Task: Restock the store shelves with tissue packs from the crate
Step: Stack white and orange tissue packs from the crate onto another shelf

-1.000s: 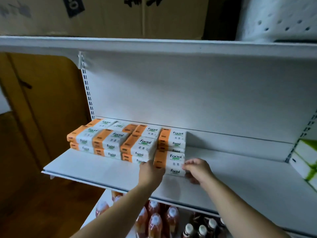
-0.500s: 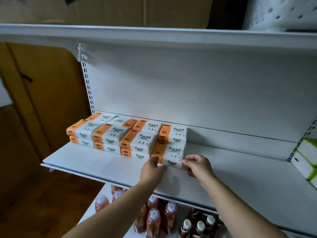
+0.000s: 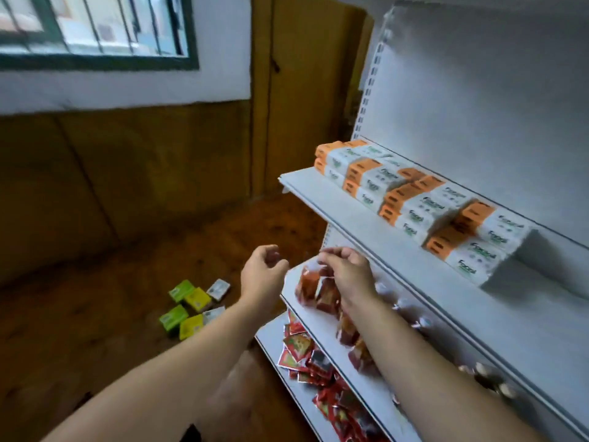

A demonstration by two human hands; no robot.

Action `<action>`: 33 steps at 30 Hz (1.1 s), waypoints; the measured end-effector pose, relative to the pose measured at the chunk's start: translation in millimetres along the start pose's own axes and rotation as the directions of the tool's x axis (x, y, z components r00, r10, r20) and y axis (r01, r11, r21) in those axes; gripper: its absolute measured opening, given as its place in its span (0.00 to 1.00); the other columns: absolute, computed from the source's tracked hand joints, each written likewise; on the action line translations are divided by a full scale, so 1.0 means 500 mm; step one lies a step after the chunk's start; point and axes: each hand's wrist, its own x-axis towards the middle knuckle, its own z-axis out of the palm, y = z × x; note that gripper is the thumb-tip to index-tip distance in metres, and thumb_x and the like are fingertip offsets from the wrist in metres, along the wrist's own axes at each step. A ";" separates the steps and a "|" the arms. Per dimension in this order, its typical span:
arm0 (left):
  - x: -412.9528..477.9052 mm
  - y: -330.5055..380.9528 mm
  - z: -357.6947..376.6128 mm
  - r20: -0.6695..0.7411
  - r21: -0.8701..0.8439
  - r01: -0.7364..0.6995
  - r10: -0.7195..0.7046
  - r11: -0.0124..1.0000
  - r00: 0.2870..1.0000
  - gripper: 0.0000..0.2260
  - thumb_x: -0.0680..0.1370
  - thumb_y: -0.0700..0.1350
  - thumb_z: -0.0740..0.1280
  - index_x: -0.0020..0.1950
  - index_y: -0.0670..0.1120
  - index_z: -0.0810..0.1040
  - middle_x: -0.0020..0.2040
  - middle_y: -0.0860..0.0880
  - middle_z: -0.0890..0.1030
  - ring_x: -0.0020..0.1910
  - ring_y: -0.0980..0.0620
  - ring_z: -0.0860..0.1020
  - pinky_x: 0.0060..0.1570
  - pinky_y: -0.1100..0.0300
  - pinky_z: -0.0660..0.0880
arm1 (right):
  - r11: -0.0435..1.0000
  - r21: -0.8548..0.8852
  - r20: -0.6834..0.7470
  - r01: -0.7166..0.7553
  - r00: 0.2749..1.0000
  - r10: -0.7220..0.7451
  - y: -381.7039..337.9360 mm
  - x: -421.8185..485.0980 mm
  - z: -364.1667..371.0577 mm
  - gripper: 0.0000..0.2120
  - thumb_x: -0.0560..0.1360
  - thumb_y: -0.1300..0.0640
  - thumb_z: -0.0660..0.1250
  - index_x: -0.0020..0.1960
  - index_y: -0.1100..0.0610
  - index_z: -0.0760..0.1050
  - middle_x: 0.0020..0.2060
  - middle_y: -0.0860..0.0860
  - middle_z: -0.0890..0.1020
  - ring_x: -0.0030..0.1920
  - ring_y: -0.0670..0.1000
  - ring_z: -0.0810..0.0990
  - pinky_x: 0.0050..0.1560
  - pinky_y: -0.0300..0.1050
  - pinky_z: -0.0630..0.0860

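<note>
"facial"-branded tissue packs (image 3: 424, 202) on white shelf (image 3: 366, 224)

Orange-and-white wrapped tissue packs (image 3: 414, 202) sit two-high on the white metal shelf (image 3: 347, 215), toward its back. Red foil sachets (image 3: 318, 365) lie on a lower shelf (image 3: 271, 338). Green-and-yellow small cartons (image 3: 191, 306) lie left, on the brown wooden floor (image 3: 95, 314).

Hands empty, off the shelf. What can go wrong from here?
1. Loose boxes lie on the floor ahead; a step that way may trip on them.
2. The right hand hangs close by the bottles; a careless swing might knock them over.
3. The tissue packs sit two high in a staggered row; pushing another in may shift them.
</note>
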 end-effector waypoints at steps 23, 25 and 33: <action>-0.151 -0.655 -0.750 -0.530 -0.427 0.567 -0.703 0.705 0.474 0.06 0.75 0.38 0.65 0.43 0.49 0.77 0.43 0.44 0.81 0.47 0.43 0.79 0.49 0.52 0.75 | 0.667 -0.730 0.554 -0.146 0.445 0.704 0.515 -0.236 0.795 0.12 0.77 0.67 0.59 0.37 0.57 0.69 0.28 0.51 0.69 0.18 0.42 0.68 0.18 0.30 0.58; -0.178 -0.749 -0.744 -0.510 -0.532 0.581 -0.781 0.616 0.360 0.05 0.76 0.38 0.65 0.44 0.48 0.77 0.45 0.45 0.80 0.45 0.44 0.78 0.46 0.53 0.74 | 0.591 -0.805 0.533 -0.043 0.384 0.754 0.608 -0.228 0.825 0.12 0.77 0.67 0.59 0.36 0.56 0.69 0.28 0.50 0.69 0.18 0.42 0.68 0.18 0.31 0.59; -0.304 -1.241 -0.622 -0.350 -0.801 0.524 -0.936 0.289 -0.019 0.05 0.76 0.37 0.65 0.50 0.43 0.78 0.48 0.43 0.81 0.50 0.44 0.79 0.50 0.54 0.72 | 0.231 -0.803 0.437 0.549 0.280 0.855 1.125 -0.208 0.883 0.07 0.74 0.59 0.65 0.38 0.53 0.73 0.33 0.50 0.77 0.36 0.52 0.77 0.35 0.42 0.71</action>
